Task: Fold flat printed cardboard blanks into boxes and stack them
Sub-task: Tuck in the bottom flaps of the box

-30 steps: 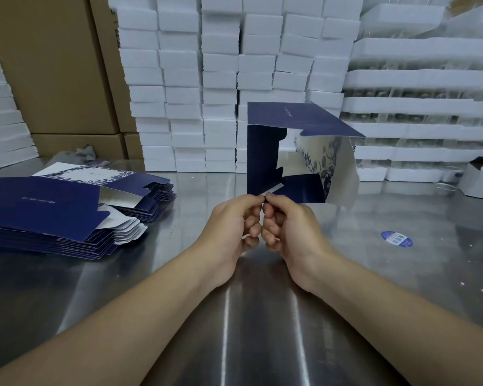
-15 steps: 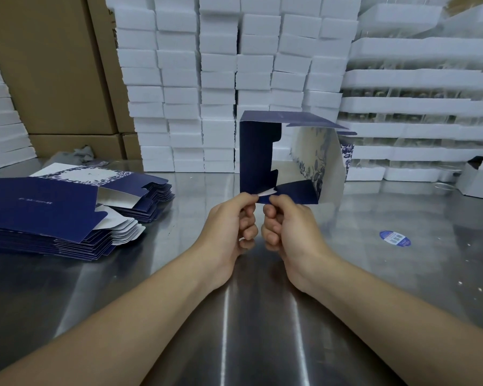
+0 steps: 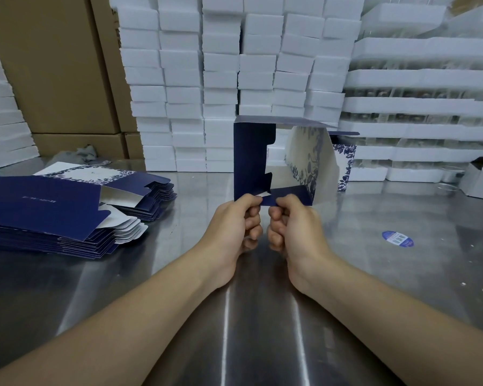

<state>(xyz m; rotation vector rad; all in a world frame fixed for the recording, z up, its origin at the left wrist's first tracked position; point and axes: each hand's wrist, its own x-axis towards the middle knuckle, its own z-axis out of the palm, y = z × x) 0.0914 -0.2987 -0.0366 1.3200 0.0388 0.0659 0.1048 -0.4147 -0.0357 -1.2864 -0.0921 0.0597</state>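
**Q:** What are the hands doing?

**A:** The left hand (image 3: 234, 221) pinches the lower near edge of a half-opened navy box (image 3: 251, 157) between its thumb and bent forefinger. The right hand (image 3: 293, 227), just beside it, pinches the box's bottom flap the same way. The other fingers (image 3: 253, 232) are curled in towards the palms.

**Q:** And around them?

**A:** A stack of flat blanks (image 3: 39, 207) lies to the left on the steel table (image 3: 262, 316). White foam boxes (image 3: 221, 79) are piled behind it, brown cartons (image 3: 53, 65) stand at far left, and a blue sticker (image 3: 397, 238) lies to the right. Only the hands cover the box, hiding its near lower corner.

**Q:** How does the box sit?

**A:** It is mid-table, with its open end towards the camera and its tube running away from it. A notched navy flap stands upright on the left, a floral white panel is on the right, and the top panel is level. Whether it rests on the table cannot be told
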